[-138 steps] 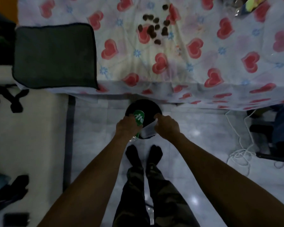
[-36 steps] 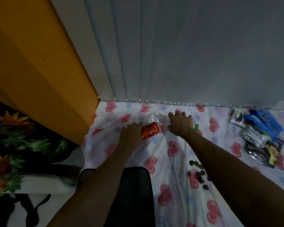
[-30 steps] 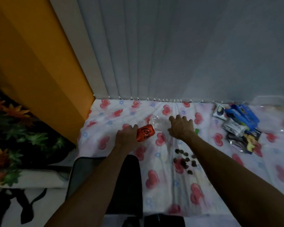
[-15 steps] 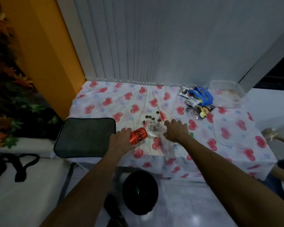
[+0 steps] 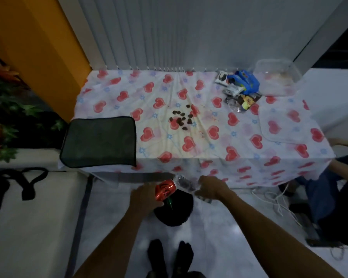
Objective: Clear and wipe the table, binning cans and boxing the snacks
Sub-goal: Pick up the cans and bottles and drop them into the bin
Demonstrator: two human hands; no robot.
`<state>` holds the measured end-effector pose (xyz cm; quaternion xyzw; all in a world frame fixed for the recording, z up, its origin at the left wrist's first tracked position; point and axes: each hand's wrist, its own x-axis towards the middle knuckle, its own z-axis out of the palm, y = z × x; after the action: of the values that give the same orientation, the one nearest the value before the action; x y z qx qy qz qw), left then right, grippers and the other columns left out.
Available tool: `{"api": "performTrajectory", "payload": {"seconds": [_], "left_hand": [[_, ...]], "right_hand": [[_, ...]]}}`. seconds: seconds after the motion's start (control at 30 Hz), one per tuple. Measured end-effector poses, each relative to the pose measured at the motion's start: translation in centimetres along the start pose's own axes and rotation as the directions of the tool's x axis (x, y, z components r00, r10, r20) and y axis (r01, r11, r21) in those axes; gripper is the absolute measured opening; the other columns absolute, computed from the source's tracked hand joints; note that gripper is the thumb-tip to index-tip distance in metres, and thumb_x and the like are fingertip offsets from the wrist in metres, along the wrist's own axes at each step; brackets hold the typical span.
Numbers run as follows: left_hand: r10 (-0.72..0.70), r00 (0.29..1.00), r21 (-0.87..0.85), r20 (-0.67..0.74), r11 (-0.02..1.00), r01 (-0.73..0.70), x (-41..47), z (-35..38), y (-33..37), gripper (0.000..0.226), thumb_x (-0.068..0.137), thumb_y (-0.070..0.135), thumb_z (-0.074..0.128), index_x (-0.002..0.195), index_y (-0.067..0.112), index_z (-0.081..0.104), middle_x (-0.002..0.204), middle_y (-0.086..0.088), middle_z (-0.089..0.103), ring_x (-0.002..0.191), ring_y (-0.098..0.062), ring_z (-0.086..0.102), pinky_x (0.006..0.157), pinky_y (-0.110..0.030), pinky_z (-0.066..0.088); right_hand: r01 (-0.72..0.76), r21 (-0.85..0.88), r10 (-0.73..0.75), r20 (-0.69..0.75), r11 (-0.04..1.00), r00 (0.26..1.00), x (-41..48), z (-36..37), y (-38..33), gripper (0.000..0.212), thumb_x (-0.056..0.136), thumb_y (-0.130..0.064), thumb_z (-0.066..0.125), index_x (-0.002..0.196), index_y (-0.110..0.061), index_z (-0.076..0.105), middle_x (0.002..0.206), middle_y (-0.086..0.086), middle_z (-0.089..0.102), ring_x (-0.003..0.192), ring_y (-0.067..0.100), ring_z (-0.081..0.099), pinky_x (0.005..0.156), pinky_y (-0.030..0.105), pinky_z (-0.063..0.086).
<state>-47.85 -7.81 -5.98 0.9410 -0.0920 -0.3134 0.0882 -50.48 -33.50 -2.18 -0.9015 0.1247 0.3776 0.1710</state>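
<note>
Two hands reach out over the floor in front of the table (image 5: 189,137), and much here is dim or partly hidden. The bin (image 5: 174,209), a dark round shape on the floor below the hands, is half covered by them, and only a green glint shows inside it. A clear plastic bottle (image 5: 184,182) is so see-through that its outline is hard to trace; whether the cap is on cannot be told. The snack packets (image 5: 238,88) at 1 o'clock on the table are too small to read, and the clear box (image 5: 276,80) beside them, at the far right corner, nearly melts into the cloth. At the right edge a seated person's arm and leg are cut off by the frame.

The left hand (image 5: 144,198) has its fingers curled tight around a red can (image 5: 165,189), which tilts above the bin's rim at about 11 o'clock from the bin. The right hand (image 5: 211,187) grips the bottle's near end, fingers wrapped round it, at 1 o'clock from the bin. Can and bottle almost touch.

On the table a dark cloth (image 5: 98,143) lies at 9 o'clock, and small brown bits (image 5: 182,119) are scattered at the middle.
</note>
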Motion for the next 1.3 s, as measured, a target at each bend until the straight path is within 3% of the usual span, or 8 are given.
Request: {"api": "performTrajectory", "payload": {"seconds": [0.27, 0.43, 0.57, 0.63, 0.77, 0.9, 1.2, 1.3], "left_hand": [[-0.175, 0.964, -0.239, 0.202, 0.945, 0.222, 6.2, 14.2, -1.1, 0.1, 0.076, 0.073, 0.067, 0.153, 0.019, 0.032, 0.134, -0.01, 0.061, 0.117, -0.031, 0.064, 0.095, -0.041, 0.054], [-0.294, 0.877, -0.537, 0.381, 0.701, 0.468, 11.6, 21.5, -2.2, 0.1, 0.059, 0.079, 0.068, 0.133, 0.014, 0.053, 0.118, -0.011, 0.069, 0.102, -0.029, 0.07, 0.091, -0.042, 0.059], [-0.34, 0.807, -0.575, 0.484, 0.571, 0.586, 15.6, 26.3, -3.3, 0.083, 0.072, 0.071, 0.074, 0.125, 0.008, 0.062, 0.105, -0.01, 0.07, 0.093, -0.028, 0.071, 0.079, -0.044, 0.064], [-0.361, 0.769, -0.57, 0.527, 0.521, 0.635, 17.3, 28.2, -3.6, 0.085, 0.074, 0.07, 0.074, 0.127, 0.006, 0.061, 0.109, -0.012, 0.07, 0.093, -0.028, 0.071, 0.073, -0.043, 0.065], [-0.352, 0.738, -0.562, 0.575, 0.486, 0.669, 19.0, 30.6, -3.5, 0.075, 0.082, 0.067, 0.069, 0.12, 0.003, 0.06, 0.104, -0.01, 0.066, 0.09, -0.023, 0.067, 0.079, -0.045, 0.065], [-0.338, 0.753, -0.572, 0.564, 0.498, 0.652, 19.2, 30.9, -3.0, 0.077, 0.085, 0.071, 0.062, 0.121, 0.003, 0.063, 0.111, -0.013, 0.067, 0.09, -0.021, 0.066, 0.079, -0.045, 0.065], [-0.327, 0.82, -0.605, 0.471, 0.556, 0.569, 19.3, 29.3, -1.8, 0.072, 0.092, 0.064, 0.058, 0.128, 0.002, 0.061, 0.097, -0.008, 0.06, 0.072, -0.017, 0.057, 0.083, -0.046, 0.063], [-0.333, 0.829, -0.61, 0.449, 0.564, 0.557, 19.2, 28.9, -1.6, 0.076, 0.091, 0.066, 0.058, 0.131, 0.002, 0.06, 0.108, -0.012, 0.062, 0.09, -0.027, 0.064, 0.087, -0.045, 0.062]], "right_hand": [[-0.221, 0.382, 0.166, 0.172, 0.898, 0.971, 9.4, 16.4, 1.8, 0.055, 0.089, -0.066, 0.057, 0.096, -0.012, 0.063, 0.099, 0.008, 0.068, 0.091, 0.024, 0.064, 0.072, 0.027, 0.042], [-0.325, 0.545, 0.176, 0.308, 0.773, 0.935, 16.5, 23.9, 2.2, 0.057, 0.087, -0.062, 0.063, 0.092, -0.006, 0.068, 0.084, 0.01, 0.068, 0.082, 0.026, 0.068, 0.068, 0.031, 0.047], [-0.447, 0.661, 0.202, 0.415, 0.603, 0.887, 21.7, 29.5, 3.3, 0.066, 0.062, -0.064, 0.07, 0.095, -0.008, 0.071, 0.087, 0.01, 0.074, 0.076, 0.029, 0.071, 0.065, 0.042, 0.06], [-0.474, 0.681, 0.203, 0.442, 0.558, 0.874, 23.8, 32.0, 4.2, 0.065, 0.062, -0.062, 0.07, 0.095, -0.006, 0.071, 0.088, 0.013, 0.075, 0.071, 0.027, 0.069, 0.06, 0.036, 0.055], [-0.494, 0.697, 0.206, 0.459, 0.52, 0.864, 27.3, 36.7, 6.3, 0.077, 0.056, -0.068, 0.07, 0.103, -0.007, 0.069, 0.092, 0.016, 0.075, 0.067, 0.025, 0.067, 0.06, 0.036, 0.054], [-0.53, 0.688, 0.268, 0.459, 0.497, 0.847, 25.9, 34.2, 5.5, 0.058, 0.071, -0.056, 0.071, 0.105, -0.01, 0.067, 0.094, 0.011, 0.073, 0.073, 0.022, 0.066, 0.056, 0.027, 0.048], [-0.455, 0.729, 0.269, 0.367, 0.512, 0.891, 25.7, 32.1, 5.1, 0.047, 0.083, -0.052, 0.07, 0.101, -0.009, 0.069, 0.098, 0.014, 0.075, 0.088, 0.03, 0.073, 0.081, 0.043, 0.059], [-0.447, 0.758, 0.281, 0.351, 0.476, 0.893, 25.7, 31.4, 4.8, 0.045, 0.086, -0.049, 0.071, 0.105, -0.009, 0.065, 0.099, 0.012, 0.072, 0.088, 0.027, 0.072, 0.081, 0.045, 0.062]]}}
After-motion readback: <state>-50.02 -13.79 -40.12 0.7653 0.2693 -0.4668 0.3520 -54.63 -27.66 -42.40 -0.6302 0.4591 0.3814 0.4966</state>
